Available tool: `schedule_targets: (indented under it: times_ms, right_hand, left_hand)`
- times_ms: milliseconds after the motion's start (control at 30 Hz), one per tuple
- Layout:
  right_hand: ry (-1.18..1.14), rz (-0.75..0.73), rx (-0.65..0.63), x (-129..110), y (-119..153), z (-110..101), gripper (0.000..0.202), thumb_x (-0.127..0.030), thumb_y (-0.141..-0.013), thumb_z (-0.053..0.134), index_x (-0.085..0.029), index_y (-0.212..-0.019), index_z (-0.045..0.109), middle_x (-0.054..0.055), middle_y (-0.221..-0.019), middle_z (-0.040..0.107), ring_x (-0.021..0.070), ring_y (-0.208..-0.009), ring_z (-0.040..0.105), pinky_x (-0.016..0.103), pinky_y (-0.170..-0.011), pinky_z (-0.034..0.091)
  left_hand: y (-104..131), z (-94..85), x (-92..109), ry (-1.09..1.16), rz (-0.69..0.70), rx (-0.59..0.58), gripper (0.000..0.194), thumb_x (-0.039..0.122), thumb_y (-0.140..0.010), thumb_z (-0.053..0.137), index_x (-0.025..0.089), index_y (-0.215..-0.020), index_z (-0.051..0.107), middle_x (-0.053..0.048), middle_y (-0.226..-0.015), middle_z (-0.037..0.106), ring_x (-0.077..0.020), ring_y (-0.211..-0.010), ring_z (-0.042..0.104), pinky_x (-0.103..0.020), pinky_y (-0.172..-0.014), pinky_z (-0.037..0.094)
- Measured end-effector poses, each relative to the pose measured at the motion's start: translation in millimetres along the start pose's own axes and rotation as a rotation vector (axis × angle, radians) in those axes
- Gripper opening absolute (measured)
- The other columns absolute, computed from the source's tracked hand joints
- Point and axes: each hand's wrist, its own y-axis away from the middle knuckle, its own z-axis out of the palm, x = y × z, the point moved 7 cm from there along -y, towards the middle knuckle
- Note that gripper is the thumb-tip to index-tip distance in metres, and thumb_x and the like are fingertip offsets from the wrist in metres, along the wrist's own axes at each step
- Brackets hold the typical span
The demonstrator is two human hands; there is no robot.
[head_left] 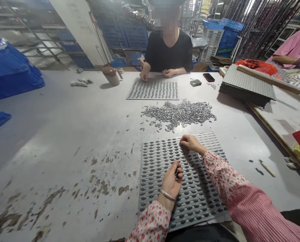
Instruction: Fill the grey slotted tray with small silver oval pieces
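A grey board with rows of dark oval pieces lies in front of me, tilted slightly on the table. My right hand touches its far part, fingertips pinched down on a row; whatever is between them is too small to make out. Over the middle of the board, my left hand is half curled, palm up, around some small dark oval pieces. Just beyond the board spreads a loose heap of small silver-grey oval pieces, with a few strays around it.
Across the table a person in black works at a second board. A brown cup stands left of it, a phone right. Stacked boards sit at right, near a small knife-like tool. Blue plastic lies left.
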Motion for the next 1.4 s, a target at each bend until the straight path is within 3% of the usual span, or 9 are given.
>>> schedule_targets:
  times_ms: [167, 300, 400, 633, 767, 900, 1067, 1233, 1400]
  right_hand:
    - [0.025, 0.043, 0.043, 4, -1, 6, 0.012, -0.019, -0.075, 0.055, -0.017, -0.077, 0.066, 0.004, -0.074, 0.066, 0.0151, -0.070, 0.057, 0.023, -0.066, 0.038]
    - [0.016, 0.061, 0.085, 1, -1, 6, 0.011, -0.017, -0.075, 0.054, -0.015, -0.075, 0.065, 0.006, -0.075, 0.065, 0.0162, -0.074, 0.055, 0.026, -0.071, 0.038]
    - [-0.021, 0.050, 0.094, -8, 8, 0, 0.011, -0.020, -0.077, 0.055, -0.015, -0.078, 0.064, 0.005, -0.075, 0.064, 0.0151, -0.073, 0.054, 0.025, -0.070, 0.040]
    - [-0.750, -0.189, -0.358, -56, 59, 18, 0.030, -0.041, -0.075, 0.063, -0.015, -0.089, 0.062, 0.003, -0.080, 0.062, 0.0126, -0.071, 0.055, 0.023, -0.063, 0.043]
    - [-0.882, -0.105, -0.184, -43, 47, 12, 0.027, -0.041, -0.078, 0.058, -0.016, -0.087, 0.060, 0.003, -0.082, 0.063, 0.0133, -0.074, 0.057, 0.025, -0.068, 0.045]
    - [-0.620, 0.008, 0.039, -9, 13, 1, 0.022, -0.030, -0.081, 0.050, -0.015, -0.092, 0.062, 0.003, -0.081, 0.066, 0.0139, -0.074, 0.057, 0.026, -0.070, 0.044]
    - [-0.124, 0.027, 0.052, 5, -10, 4, 0.019, -0.021, -0.077, 0.053, -0.018, -0.089, 0.067, 0.002, -0.081, 0.068, 0.0130, -0.073, 0.058, 0.023, -0.069, 0.041]
    - [-0.003, 0.068, 0.090, 5, -10, 12, 0.012, -0.023, -0.076, 0.058, -0.018, -0.081, 0.067, 0.004, -0.076, 0.066, 0.0151, -0.073, 0.056, 0.024, -0.069, 0.039]
    - [0.059, 0.088, 0.157, -3, -6, 6, 0.009, -0.022, -0.077, 0.058, -0.016, -0.077, 0.065, 0.008, -0.082, 0.062, 0.0186, -0.086, 0.051, 0.029, -0.080, 0.038]
  left_hand:
    - [-3, 2.4, -2, 0.031, -0.019, -0.099, 0.014, 0.019, -0.085, 0.051, 0.009, -0.086, 0.061, 0.001, -0.066, 0.049, -0.0009, -0.045, 0.041, -0.010, -0.035, 0.034]
    - [-6, 1.6, 0, 0.011, 0.021, -0.111, 0.014, 0.015, -0.085, 0.049, 0.009, -0.090, 0.061, -0.002, -0.070, 0.051, -0.0025, -0.050, 0.045, -0.011, -0.039, 0.037]
    - [-8, 1.0, 3, 0.023, 0.062, -0.082, 0.008, 0.012, -0.083, 0.052, 0.009, -0.081, 0.059, -0.002, -0.071, 0.051, -0.0022, -0.050, 0.044, -0.011, -0.039, 0.036]
    - [-9, 9.2, 5, 0.088, 0.042, -0.079, 0.007, 0.017, -0.080, 0.059, 0.011, -0.077, 0.056, 0.002, -0.063, 0.048, -0.0005, -0.041, 0.039, -0.009, -0.032, 0.027]
    - [-3, 14.9, 9, 0.053, 0.030, -0.090, 0.009, 0.016, -0.083, 0.053, 0.010, -0.086, 0.059, -0.004, -0.072, 0.060, -0.0060, -0.053, 0.055, -0.013, -0.041, 0.043]
    - [1, 13.6, 12, 0.023, 0.014, -0.079, 0.015, 0.009, -0.085, 0.046, 0.009, -0.091, 0.060, -0.013, -0.092, 0.065, -0.0100, -0.066, 0.062, -0.018, -0.053, 0.051]
    - [-1, 3.7, 7, 0.019, -0.021, -0.044, 0.012, 0.009, -0.084, 0.048, 0.010, -0.082, 0.060, -0.008, -0.081, 0.063, -0.0071, -0.057, 0.056, -0.015, -0.045, 0.046]
    - [-5, -0.7, 5, -0.045, 0.048, -0.109, 0.013, 0.008, -0.082, 0.052, 0.011, -0.088, 0.063, -0.004, -0.075, 0.059, -0.0063, -0.057, 0.055, -0.015, -0.048, 0.046]
    - [-8, -5.1, 6, -0.028, 0.056, -0.054, 0.005, 0.014, -0.079, 0.060, 0.010, -0.078, 0.061, -0.002, -0.073, 0.056, -0.0033, -0.052, 0.050, -0.012, -0.041, 0.041]
